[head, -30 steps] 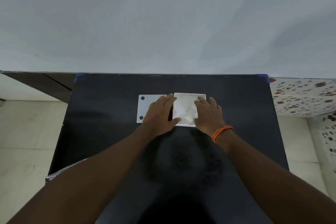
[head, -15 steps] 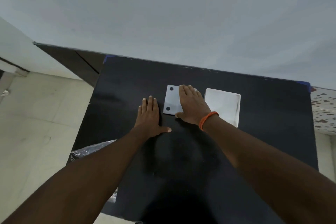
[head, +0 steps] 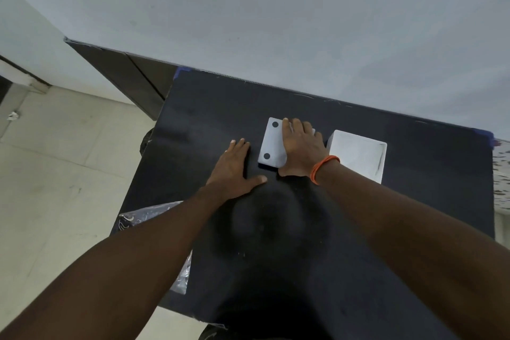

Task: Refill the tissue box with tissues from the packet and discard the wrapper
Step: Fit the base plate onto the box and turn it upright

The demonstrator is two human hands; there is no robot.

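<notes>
At frame centre our right hand [head: 300,149] lies flat, fingers spread, on the lid [head: 271,143], hiding its right half. The white box [head: 357,154] stands just right of it. Our left hand [head: 234,171] rests open on the black bench [head: 386,229]. A clear wrapper [head: 154,215] at lower left is mostly covered by our forearm.

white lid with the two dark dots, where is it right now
In the head view the white lid lies on the black table, under the right hand, between the left hand and the open white box.
</notes>
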